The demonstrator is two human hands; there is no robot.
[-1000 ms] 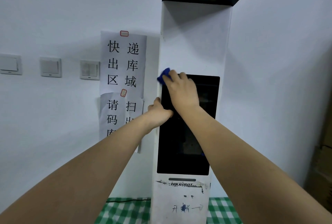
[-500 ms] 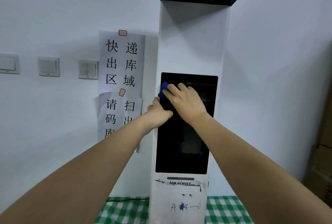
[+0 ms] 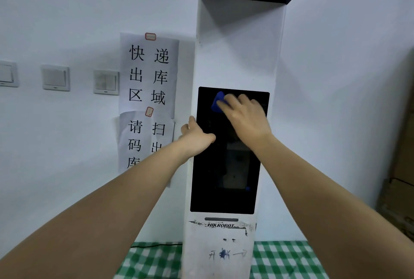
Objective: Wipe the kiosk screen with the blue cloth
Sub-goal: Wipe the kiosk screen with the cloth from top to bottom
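A tall white kiosk (image 3: 237, 54) stands against the wall, with a dark upright screen (image 3: 224, 184) in its front. My right hand (image 3: 245, 117) presses a blue cloth (image 3: 218, 104) flat against the top of the screen; only a corner of the cloth shows past my fingers. My left hand (image 3: 196, 136) grips the kiosk's left edge at mid-screen height, thumb on the front and fingers wrapped behind.
Paper notices (image 3: 149, 75) with printed characters hang on the wall left of the kiosk, beside three wall switches (image 3: 56, 78). A green checked cloth (image 3: 152, 260) covers the surface under the kiosk. Cardboard boxes (image 3: 401, 166) stand at the right edge.
My right hand with the cloth went from the screen's top left corner down a little, then right and up along the top of the screen. My left hand has kept its hold.
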